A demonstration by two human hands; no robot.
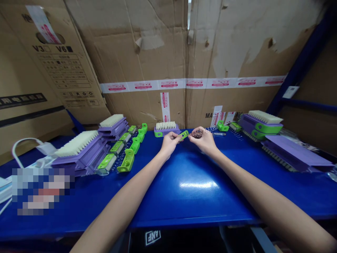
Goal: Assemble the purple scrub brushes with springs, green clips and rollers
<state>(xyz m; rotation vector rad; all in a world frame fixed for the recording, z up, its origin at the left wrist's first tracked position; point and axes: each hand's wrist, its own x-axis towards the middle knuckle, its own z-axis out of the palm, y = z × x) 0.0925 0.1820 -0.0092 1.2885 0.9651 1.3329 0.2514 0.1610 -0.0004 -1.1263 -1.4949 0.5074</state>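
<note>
Both arms reach out over a glossy blue table [189,196]. My left hand [169,141] pinches a small green plastic piece [184,134] at its tip. Close beside it, my right hand [203,140] has its fingers closed on a thin metal spring [198,133] that points toward the green piece. Just behind the hands lies a small purple brush with white bristles and a green end [165,128]. More springs [210,129] lie on the table just past my right hand.
Purple brush stacks [84,151] and a row of green pieces with springs [129,149] lie at left. Further purple brushes [263,124] and a flat purple part [295,153] lie at right. Large cardboard boxes [163,52] wall off the back. A white cable [23,142] is far left.
</note>
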